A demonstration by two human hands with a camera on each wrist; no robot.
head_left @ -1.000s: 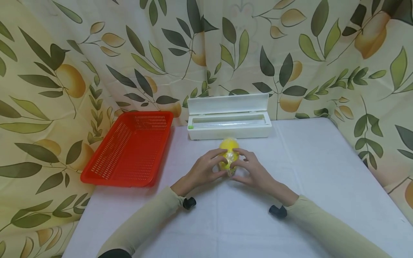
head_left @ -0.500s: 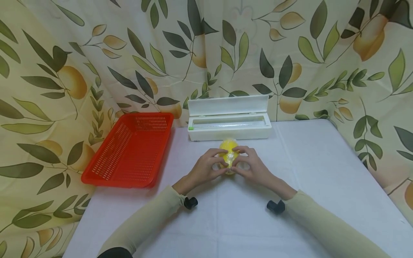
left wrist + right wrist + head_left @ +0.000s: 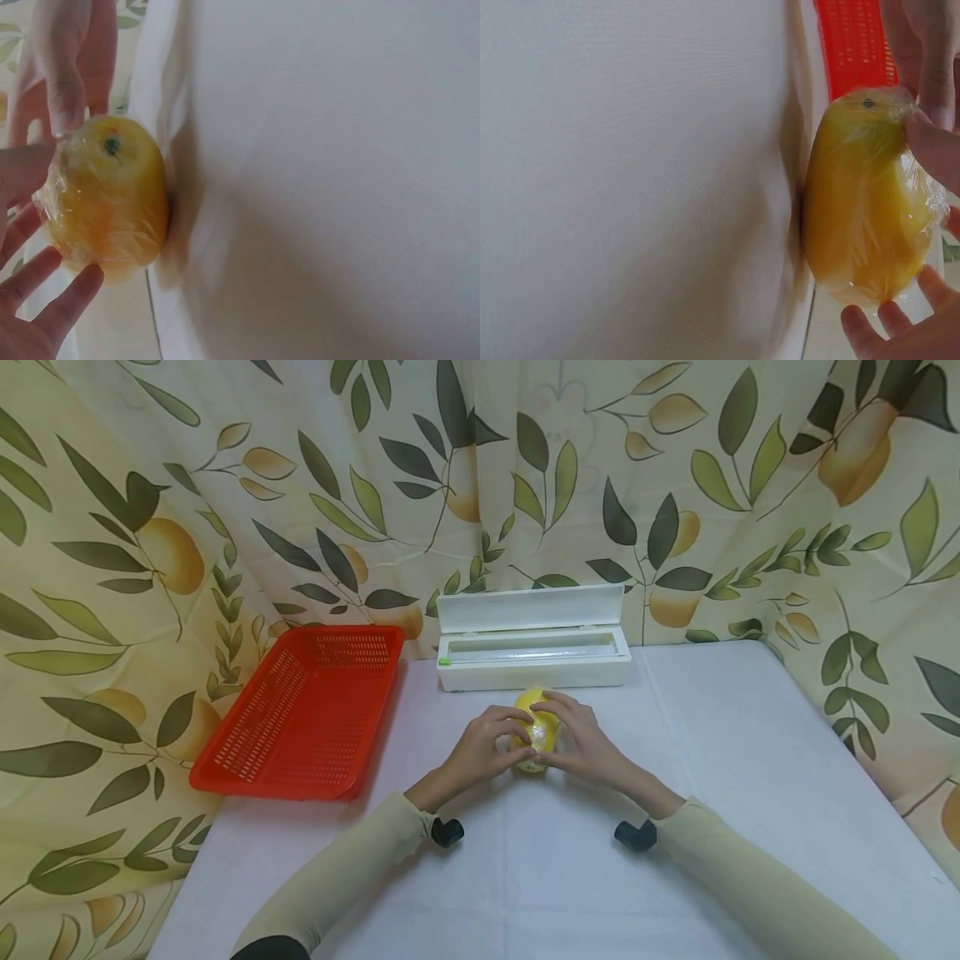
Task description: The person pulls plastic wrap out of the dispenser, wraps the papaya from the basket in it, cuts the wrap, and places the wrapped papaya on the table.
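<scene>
A yellow fruit (image 3: 536, 739) wrapped in clear film sits on the white table (image 3: 735, 752), just in front of the dispenser. My left hand (image 3: 489, 746) cups its left side with curled fingers. My right hand (image 3: 582, 740) holds the right side, its fingers curved over the top. In the left wrist view the wrapped fruit (image 3: 111, 201) shows a dark stem end and crinkled film, with fingertips (image 3: 69, 292) under it. In the right wrist view the fruit (image 3: 859, 202) rests against the cloth, with a finger (image 3: 934, 150) pressing the film on it.
A white film dispenser (image 3: 532, 643) stands with its lid up behind the fruit. A red slotted basket (image 3: 303, 710) lies at the table's left, with nothing in it that I can see. A leaf-patterned curtain (image 3: 225, 485) hangs around the table.
My right hand's fingers have slid up over the top of the fruit, covering more of it. Both hands have closed in tighter around it; the fruit stays in place.
</scene>
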